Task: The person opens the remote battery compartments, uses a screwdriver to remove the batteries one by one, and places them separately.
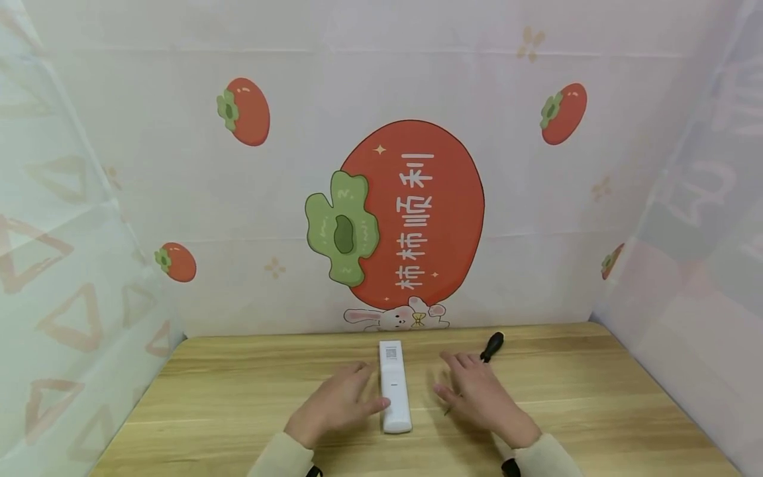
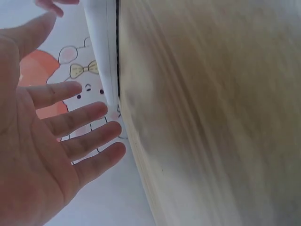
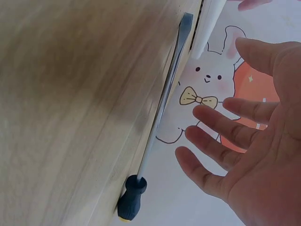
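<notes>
Currently | left hand (image 1: 336, 403) by white bar (image 1: 397, 397), right hand (image 1: 479, 395) by screwdriver (image 1: 493, 346) | grip apart | persimmon (image 1: 452, 212): 柿柿顺利

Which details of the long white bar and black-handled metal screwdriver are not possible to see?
Head: the screwdriver, its middle hidden by the right hand.
Head: grey print on the bar, too small to read.
Both wrist views: one end of the bar, cut by the picture's top edge.

A white device (image 1: 396, 385) (long, slim) lies near a black-handled screwdriver (image 1: 493, 345).
</notes>
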Action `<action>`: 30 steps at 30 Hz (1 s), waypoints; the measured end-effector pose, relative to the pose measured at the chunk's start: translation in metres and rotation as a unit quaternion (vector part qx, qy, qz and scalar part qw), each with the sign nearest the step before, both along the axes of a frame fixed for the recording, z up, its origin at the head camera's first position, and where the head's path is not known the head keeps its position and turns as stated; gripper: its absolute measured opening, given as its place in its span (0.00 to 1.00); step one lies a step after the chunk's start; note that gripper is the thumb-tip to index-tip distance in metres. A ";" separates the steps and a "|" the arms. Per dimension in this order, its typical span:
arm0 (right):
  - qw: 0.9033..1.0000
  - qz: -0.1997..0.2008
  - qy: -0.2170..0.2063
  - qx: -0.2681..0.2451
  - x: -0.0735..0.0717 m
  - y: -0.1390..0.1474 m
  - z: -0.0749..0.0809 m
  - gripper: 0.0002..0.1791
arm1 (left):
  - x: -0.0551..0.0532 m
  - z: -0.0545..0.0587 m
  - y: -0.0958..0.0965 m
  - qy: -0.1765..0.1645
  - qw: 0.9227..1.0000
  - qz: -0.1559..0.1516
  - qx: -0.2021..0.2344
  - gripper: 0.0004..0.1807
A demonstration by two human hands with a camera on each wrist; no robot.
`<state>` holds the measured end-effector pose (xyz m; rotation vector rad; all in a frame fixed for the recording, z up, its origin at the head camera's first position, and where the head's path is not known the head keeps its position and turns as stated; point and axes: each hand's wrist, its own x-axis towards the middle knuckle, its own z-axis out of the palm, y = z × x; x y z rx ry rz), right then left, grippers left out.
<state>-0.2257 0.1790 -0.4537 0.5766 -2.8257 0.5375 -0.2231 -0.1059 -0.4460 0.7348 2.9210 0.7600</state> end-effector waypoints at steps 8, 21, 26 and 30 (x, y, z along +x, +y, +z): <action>0.999 0.041 0.001 -0.001 0.001 -0.004 0.002 0.30 | 0.004 0.000 0.010 -0.022 0.999 -0.018 -0.040 0.50; 0.991 0.108 -0.073 0.016 0.003 -0.021 0.004 0.26 | 0.003 -0.006 0.010 -0.007 0.996 -0.039 -0.074 0.50; 0.988 0.120 -0.093 0.024 0.003 -0.029 0.006 0.27 | 0.003 -0.005 0.010 -0.013 0.997 -0.035 -0.071 0.50; 0.985 0.130 -0.116 0.020 0.002 -0.035 0.008 0.29 | 0.003 -0.005 0.010 -0.025 0.997 -0.029 -0.072 0.50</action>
